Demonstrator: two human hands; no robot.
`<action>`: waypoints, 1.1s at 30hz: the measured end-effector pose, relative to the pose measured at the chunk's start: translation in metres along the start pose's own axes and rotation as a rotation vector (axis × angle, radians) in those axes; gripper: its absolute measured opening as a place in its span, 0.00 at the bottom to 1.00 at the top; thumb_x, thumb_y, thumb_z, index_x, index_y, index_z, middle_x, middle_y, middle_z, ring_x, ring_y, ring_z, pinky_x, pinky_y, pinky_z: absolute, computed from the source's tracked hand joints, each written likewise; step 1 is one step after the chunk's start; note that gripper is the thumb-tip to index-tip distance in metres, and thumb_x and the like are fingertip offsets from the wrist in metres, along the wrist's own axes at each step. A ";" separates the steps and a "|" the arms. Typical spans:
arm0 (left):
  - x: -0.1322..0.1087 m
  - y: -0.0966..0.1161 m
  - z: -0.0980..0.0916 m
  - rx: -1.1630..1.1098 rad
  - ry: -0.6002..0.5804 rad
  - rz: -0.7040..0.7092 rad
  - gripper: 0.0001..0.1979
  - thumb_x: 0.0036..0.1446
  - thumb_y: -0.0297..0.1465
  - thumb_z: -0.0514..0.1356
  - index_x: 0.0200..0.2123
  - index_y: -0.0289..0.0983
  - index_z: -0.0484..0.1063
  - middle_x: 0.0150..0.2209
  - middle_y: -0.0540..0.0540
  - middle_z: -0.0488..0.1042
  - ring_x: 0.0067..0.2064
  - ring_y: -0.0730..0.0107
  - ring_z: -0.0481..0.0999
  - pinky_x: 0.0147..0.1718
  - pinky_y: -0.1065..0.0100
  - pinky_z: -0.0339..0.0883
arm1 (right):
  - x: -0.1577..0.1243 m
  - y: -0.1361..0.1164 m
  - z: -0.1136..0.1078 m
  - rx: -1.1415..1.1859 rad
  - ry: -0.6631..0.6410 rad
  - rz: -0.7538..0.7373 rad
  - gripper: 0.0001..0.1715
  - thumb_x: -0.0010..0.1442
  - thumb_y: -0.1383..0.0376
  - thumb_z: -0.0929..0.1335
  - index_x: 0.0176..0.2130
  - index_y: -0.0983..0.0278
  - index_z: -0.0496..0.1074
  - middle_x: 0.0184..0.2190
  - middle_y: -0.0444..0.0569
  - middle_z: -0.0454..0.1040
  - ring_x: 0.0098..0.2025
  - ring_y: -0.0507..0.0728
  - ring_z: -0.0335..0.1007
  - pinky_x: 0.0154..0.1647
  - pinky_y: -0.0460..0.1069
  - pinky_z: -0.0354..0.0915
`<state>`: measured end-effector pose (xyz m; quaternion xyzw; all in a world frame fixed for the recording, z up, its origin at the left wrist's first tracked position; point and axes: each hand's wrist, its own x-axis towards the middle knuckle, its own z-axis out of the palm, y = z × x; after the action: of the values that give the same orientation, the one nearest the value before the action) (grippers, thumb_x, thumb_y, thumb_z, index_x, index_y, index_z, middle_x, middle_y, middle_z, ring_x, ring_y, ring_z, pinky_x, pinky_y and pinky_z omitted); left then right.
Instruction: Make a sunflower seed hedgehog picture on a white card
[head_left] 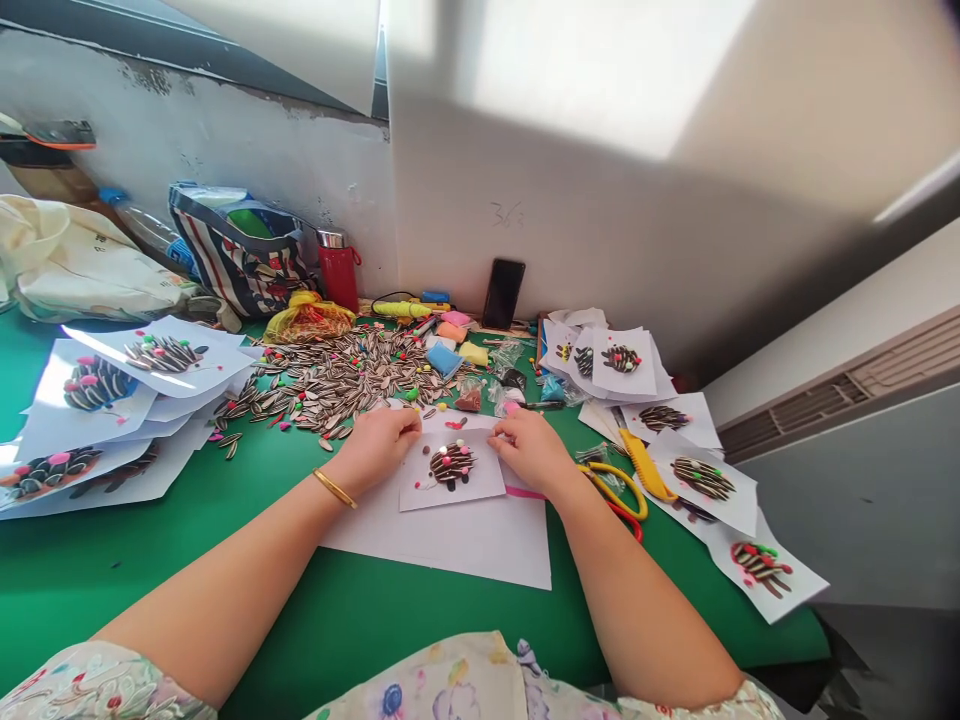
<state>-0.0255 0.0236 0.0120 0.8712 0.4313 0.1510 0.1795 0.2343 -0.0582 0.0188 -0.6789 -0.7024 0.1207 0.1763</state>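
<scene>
A small white paper card [415,493] carries a hedgehog-like figure [452,464] made of striped sunflower seeds, with pink, white and black clay bits. My left hand [381,446], a gold bangle at its wrist, is closed with its fingertips at the card's upper left corner. At the upper right corner, the fingers of my right hand [529,448] pinch the card's edge. Beneath it lies a larger white sheet [450,548]. Just above the card are small red and yellow clay pieces [454,424]. The fingertips partly hide the card's corners.
Loose sunflower seeds [352,370] are heaped behind my left hand. Finished seed cards are stacked at left [180,365] and right [712,480]. Yellow-handled scissors [622,490] and a yellow cutter [645,460] lie right. A phone [504,293] leans on the wall; a red flask [340,272] stands left.
</scene>
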 end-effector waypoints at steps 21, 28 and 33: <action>-0.001 0.007 -0.007 -0.803 0.094 -0.151 0.20 0.61 0.48 0.54 0.46 0.39 0.68 0.33 0.49 0.72 0.35 0.67 0.72 0.35 0.66 0.66 | -0.002 0.001 -0.016 1.144 -0.141 0.316 0.18 0.55 0.52 0.71 0.39 0.62 0.75 0.23 0.42 0.72 0.20 0.51 0.63 0.18 0.45 0.57; -0.002 0.007 -0.002 -0.683 0.371 -0.017 0.13 0.63 0.42 0.57 0.41 0.39 0.71 0.39 0.46 0.72 0.44 0.64 0.72 0.48 0.60 0.67 | 0.003 0.012 -0.015 1.335 -0.034 0.322 0.21 0.51 0.53 0.74 0.40 0.63 0.75 0.25 0.44 0.75 0.24 0.53 0.71 0.23 0.46 0.68; -0.010 0.018 -0.006 -0.304 0.452 0.167 0.10 0.63 0.36 0.59 0.45 0.44 0.77 0.49 0.44 0.68 0.54 0.60 0.67 0.58 0.56 0.61 | -0.001 0.002 -0.013 1.211 -0.095 0.324 0.18 0.54 0.52 0.72 0.38 0.63 0.76 0.23 0.43 0.74 0.20 0.50 0.64 0.17 0.44 0.59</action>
<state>-0.0211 0.0060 0.0242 0.8110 0.3593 0.4187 0.1943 0.2417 -0.0597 0.0300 -0.5503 -0.4049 0.5522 0.4778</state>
